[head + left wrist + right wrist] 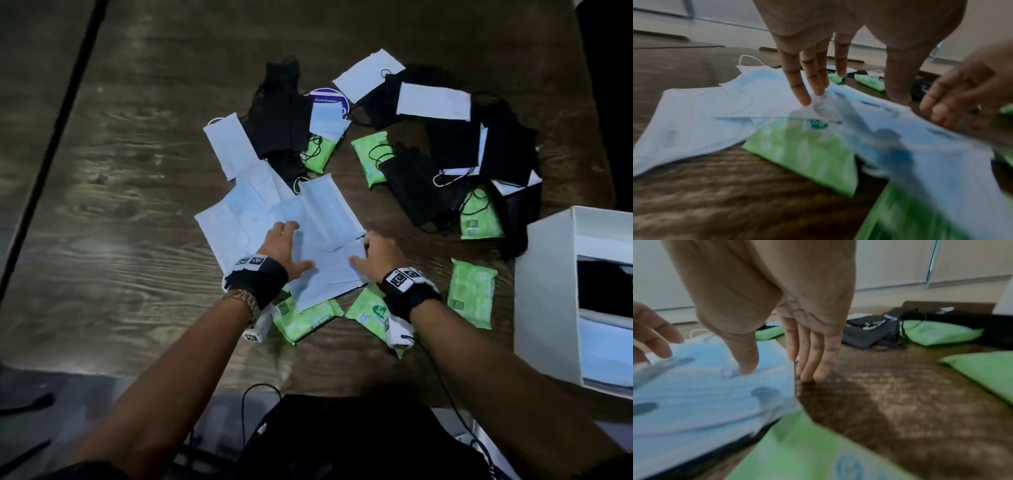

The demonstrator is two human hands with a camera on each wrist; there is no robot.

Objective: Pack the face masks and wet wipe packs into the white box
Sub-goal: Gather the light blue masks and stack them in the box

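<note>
A loose stack of light blue face masks (325, 263) lies on the wooden table between my hands. My left hand (284, 246) rests on its left part with straight fingers (813, 76) touching the top mask (920, 146). My right hand (375, 251) is at the stack's right edge: the thumb presses on top of the masks (705, 394) and the straight fingertips (812, 369) touch the table beside them. Green wet wipe packs (305, 318) (368, 310) lie partly under the stack. The white box (544, 291) stands at the right, with dark and blue items inside.
More green packs (472, 291) (371, 157) (479, 219), black masks (281, 116) (421, 192) and white masks (433, 101) (229, 147) are scattered farther back. A purple round item (329, 97) shows among them. A black bag (325, 438) and cables sit at the near edge.
</note>
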